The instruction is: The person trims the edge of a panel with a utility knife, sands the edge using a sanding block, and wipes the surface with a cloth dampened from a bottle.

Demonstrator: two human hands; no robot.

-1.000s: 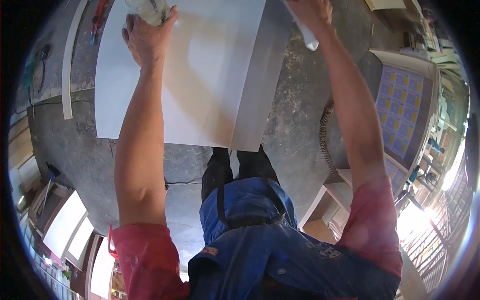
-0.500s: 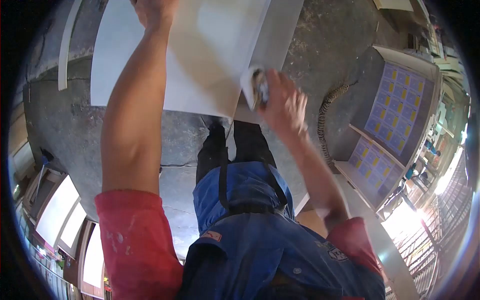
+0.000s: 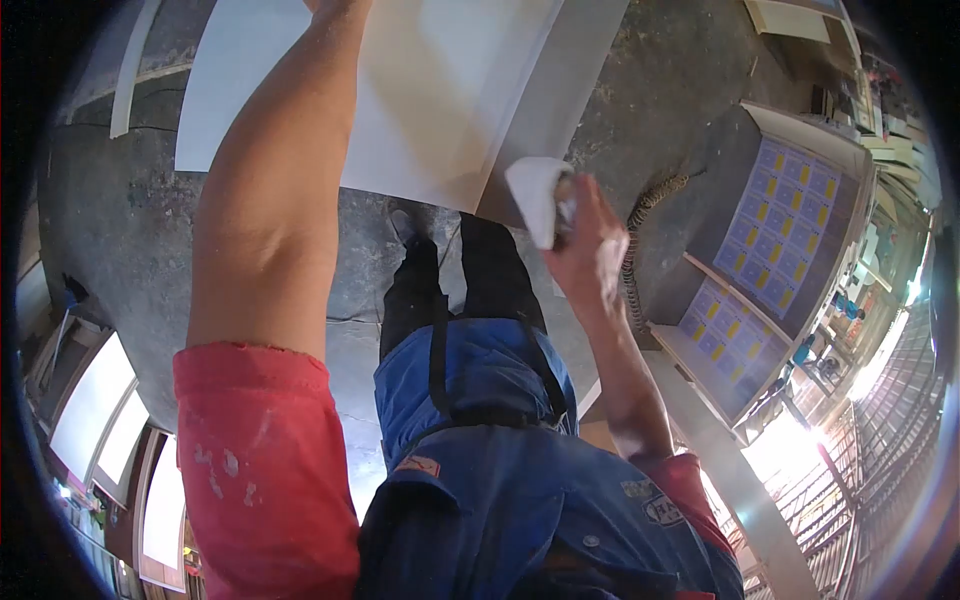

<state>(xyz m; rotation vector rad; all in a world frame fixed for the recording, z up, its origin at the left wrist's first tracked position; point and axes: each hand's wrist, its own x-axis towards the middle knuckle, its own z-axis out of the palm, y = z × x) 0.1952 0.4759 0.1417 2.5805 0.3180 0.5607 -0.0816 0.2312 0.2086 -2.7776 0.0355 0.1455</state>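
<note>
A large white panel (image 3: pixel 430 100) with a greyish side face (image 3: pixel 556 90) stands in front of my legs. My left arm reaches over the panel's left part; only the base of my left hand (image 3: pixel 338 5) shows at the top edge, and its fingers are out of frame. Just right of the panel's near corner, my right hand (image 3: pixel 592 250) is closed round a blurred object with a flat white face (image 3: pixel 537 196). That object is tilted, with its white face toward the panel's side.
A cabinet frame with printed blue and yellow sheets (image 3: pixel 778 215) stands at the right. Between it and the panel a coiled ribbed hose (image 3: pixel 632 250) lies on the concrete floor (image 3: pixel 665 95). A pale strip (image 3: pixel 133 70) is at the upper left, bright panels (image 3: pixel 92 405) at the lower left.
My right hand and the white-faced object have moved down and right, away from the panel's side. My left hand has shifted up, mostly out of view. The view has tilted slightly.
</note>
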